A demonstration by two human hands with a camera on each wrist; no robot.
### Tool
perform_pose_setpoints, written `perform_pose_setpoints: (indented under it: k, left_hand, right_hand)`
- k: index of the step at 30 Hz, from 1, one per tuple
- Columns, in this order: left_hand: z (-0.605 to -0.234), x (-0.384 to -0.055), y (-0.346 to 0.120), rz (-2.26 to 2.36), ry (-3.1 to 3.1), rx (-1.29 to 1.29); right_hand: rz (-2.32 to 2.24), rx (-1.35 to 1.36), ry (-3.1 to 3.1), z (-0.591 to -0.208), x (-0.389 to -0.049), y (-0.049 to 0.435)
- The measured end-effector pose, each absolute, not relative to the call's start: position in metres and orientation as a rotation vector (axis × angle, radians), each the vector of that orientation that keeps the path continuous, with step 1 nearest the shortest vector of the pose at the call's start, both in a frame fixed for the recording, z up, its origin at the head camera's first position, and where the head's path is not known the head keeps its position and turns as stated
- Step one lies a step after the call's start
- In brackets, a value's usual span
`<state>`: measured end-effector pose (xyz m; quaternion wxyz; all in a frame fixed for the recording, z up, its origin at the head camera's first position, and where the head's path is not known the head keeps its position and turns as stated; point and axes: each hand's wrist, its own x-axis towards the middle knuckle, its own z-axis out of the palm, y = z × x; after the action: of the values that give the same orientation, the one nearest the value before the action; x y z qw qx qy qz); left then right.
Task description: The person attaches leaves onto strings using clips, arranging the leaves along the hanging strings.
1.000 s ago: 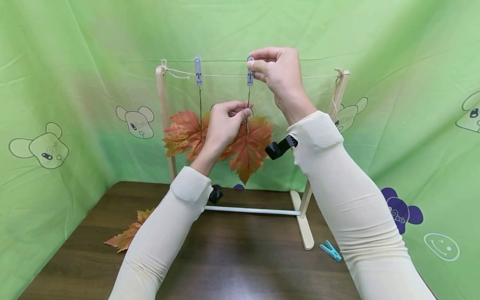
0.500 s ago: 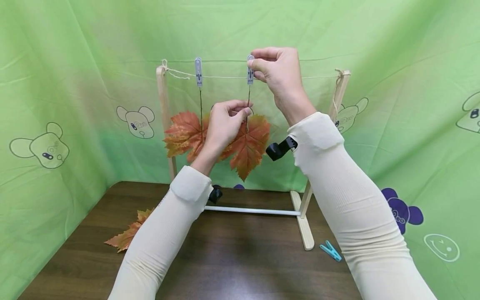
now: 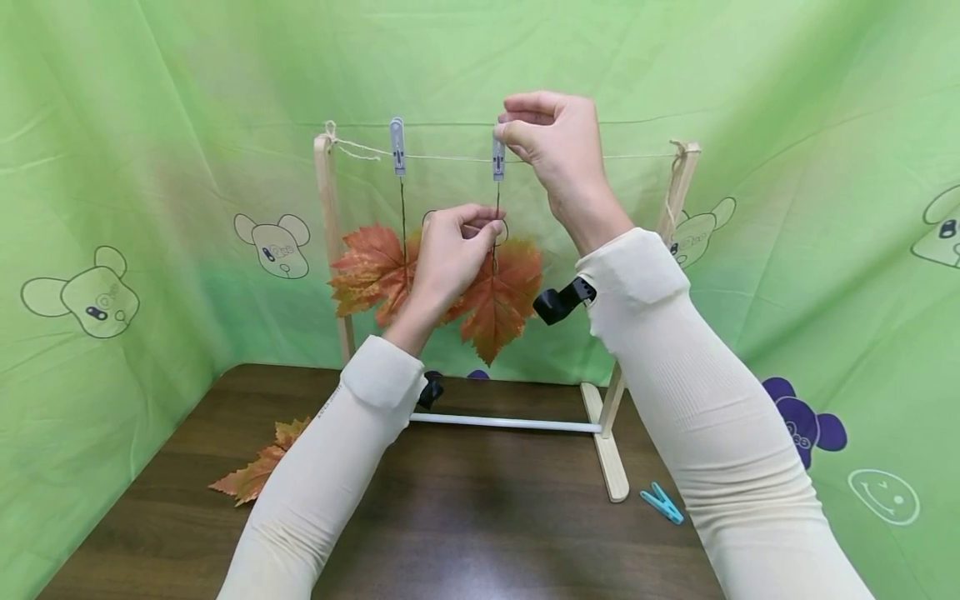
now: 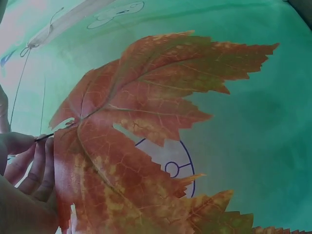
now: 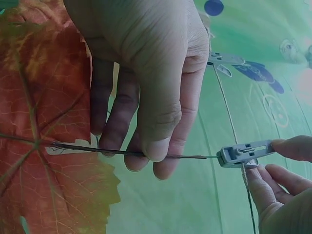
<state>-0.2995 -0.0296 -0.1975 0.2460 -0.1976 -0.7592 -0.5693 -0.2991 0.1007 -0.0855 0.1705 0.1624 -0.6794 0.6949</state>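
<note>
In the head view my left hand (image 3: 452, 254) pinches the thin dark stem (image 5: 168, 156) of an orange-red maple leaf (image 3: 495, 292) between thumb and fingers. The stem runs up to a grey clothespin (image 3: 498, 158) on the string (image 3: 450, 157). My right hand (image 3: 564, 158) is at the top of that clothespin. Its thumb and a finger touch the clothespin's arms from either side in the right wrist view. A second grey clothespin (image 3: 398, 147), further left, holds another maple leaf (image 3: 369, 265), partly hidden behind my left hand. The left wrist view shows the held leaf (image 4: 146, 87) close up.
The string spans a wooden frame with a left post (image 3: 326, 192), a right post (image 3: 677, 187) and a white lower bar (image 3: 510, 422). A third leaf (image 3: 258, 472) lies on the brown table (image 3: 465, 508), partly behind my left sleeve. A blue clothespin (image 3: 662, 503) lies at right.
The right grey clothespin has dropped slightly on the string, and the leaf below it has shifted a little lower. My right fingers are spread slightly more. My left hand keeps its pinch.
</note>
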Motion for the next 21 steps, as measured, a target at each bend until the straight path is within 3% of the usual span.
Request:
perform_pose_setpoints:
  k: [21]
  left_hand:
    - [-0.197,-0.294,-0.036,-1.478,-2.119,-0.499]
  right_hand:
    - [1.875,0.532,-1.918,-0.091,-0.291,0.112]
